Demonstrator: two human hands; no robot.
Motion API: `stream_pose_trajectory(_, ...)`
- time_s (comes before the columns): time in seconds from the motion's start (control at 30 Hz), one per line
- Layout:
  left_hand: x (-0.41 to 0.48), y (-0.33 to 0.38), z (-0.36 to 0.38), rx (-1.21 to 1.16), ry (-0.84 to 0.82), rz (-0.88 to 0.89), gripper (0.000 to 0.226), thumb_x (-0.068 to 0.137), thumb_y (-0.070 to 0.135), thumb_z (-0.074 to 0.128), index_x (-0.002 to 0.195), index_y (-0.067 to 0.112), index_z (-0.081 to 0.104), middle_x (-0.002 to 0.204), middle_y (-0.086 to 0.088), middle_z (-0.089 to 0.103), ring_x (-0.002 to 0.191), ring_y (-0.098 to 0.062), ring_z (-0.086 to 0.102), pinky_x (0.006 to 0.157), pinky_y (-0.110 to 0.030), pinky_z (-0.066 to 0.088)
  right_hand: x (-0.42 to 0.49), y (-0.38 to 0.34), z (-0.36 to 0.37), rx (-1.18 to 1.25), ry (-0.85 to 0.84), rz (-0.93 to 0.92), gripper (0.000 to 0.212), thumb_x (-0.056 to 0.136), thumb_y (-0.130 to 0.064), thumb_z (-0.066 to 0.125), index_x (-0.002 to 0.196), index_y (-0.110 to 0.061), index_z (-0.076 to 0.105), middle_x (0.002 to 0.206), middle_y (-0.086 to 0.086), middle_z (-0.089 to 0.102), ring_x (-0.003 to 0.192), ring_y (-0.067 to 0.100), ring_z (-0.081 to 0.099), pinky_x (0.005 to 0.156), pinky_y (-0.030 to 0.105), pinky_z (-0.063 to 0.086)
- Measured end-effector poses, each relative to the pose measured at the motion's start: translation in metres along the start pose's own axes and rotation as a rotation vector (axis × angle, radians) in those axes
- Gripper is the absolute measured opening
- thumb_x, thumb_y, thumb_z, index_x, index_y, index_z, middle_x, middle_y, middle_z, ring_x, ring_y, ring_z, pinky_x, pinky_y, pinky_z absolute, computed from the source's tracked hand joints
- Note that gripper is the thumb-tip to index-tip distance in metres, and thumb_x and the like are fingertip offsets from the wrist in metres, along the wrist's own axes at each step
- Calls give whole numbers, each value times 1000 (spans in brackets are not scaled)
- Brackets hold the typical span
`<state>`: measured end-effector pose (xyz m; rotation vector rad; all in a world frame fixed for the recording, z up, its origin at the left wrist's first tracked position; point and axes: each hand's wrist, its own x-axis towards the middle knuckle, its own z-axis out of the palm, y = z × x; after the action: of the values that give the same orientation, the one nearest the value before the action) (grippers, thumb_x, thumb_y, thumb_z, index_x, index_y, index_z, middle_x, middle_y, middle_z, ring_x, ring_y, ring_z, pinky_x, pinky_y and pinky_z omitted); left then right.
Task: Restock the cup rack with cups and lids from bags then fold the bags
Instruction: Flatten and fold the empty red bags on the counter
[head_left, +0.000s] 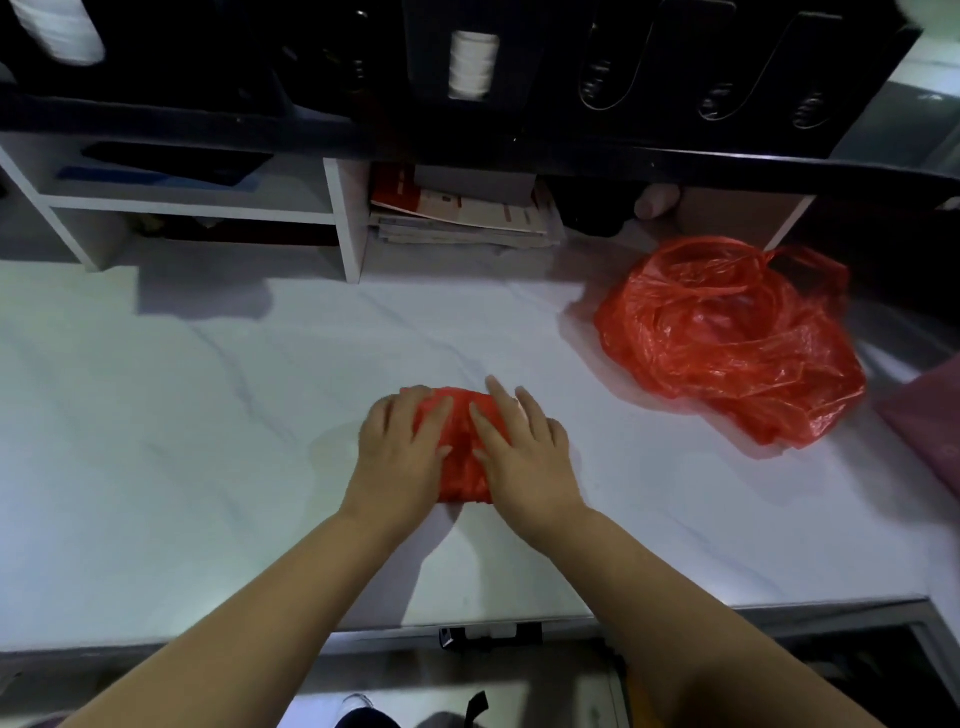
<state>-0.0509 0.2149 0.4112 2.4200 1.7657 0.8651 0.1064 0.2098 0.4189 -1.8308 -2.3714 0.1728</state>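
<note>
A small folded red plastic bag (464, 457) lies on the white marble counter (208, 441) in front of me. My left hand (402, 452) lies flat on its left side and my right hand (519, 452) lies flat on its right side, fingers straight, pressing it down. A second red plastic bag (727, 338) sits crumpled and loose at the right of the counter. Above, the black cup rack (519, 78) holds a stack of white cups (471, 65) in a middle slot and another white stack (57, 28) at the top left.
A white shelf unit (343, 223) stands at the back of the counter with a pile of papers (467, 218) in it. A pink item (930, 421) lies at the right edge. The counter's front edge runs just below my forearms.
</note>
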Motion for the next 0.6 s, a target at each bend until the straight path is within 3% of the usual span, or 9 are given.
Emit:
stream_pose_trajectory(0.07,-2,-4,6,15,-132,128,43,91,30,42,121,4,61,126,-15,59,116,-33,54,103,-38,37,3,4,4,0,-129,-55,73,90,-46,-3,151,-18,27,160,1,17,147,28,14,114,52,20)
stream_pose_trajectory(0.1,-4,-7,8,17,-245,123,51,96,37,32,125,4,59,131,-14,56,122,-30,52,106,-39,33,2,8,6,21,-193,-52,80,86,-51,-16,154,-20,13,162,-3,5,149,21,1,118,49,6)
stream_pose_trajectory(0.17,-8,-16,14,12,-369,114,68,99,49,11,137,4,45,145,-10,41,136,-24,36,110,-40,19,2,12,8,29,-243,-30,85,78,-54,-25,154,-22,-1,161,-7,-5,148,14,-9,117,45,-4)
stream_pose_trajectory(0.23,-11,-24,20,29,-408,134,75,97,54,2,142,5,37,149,-8,34,139,-23,29,112,-39,17,2,14,10,29,-251,-15,87,74,-51,-24,153,-24,-3,161,-8,-6,148,12,-10,116,44,-5)
stream_pose_trajectory(0.4,-9,-24,22,107,-440,130,69,100,48,8,135,5,49,141,-10,47,131,-26,43,107,-42,29,3,13,8,10,-295,-9,79,83,-54,-24,153,-25,-4,161,-9,-9,147,11,-11,116,44,-5)
stream_pose_trajectory(0.53,-6,-23,22,112,-462,136,73,99,49,4,136,3,47,142,-12,45,133,-28,42,108,-42,29,6,14,5,-6,-322,1,55,101,-42,2,153,-26,-2,161,-11,-9,147,11,-11,115,43,-3)
stream_pose_trajectory(0.6,-3,-21,21,103,-478,132,85,92,56,-11,143,5,35,151,-10,31,140,-26,29,114,-39,21,6,14,3,-10,-317,-2,52,104,-38,10,154,-26,0,161,-11,-8,147,11,-10,115,42,-1)
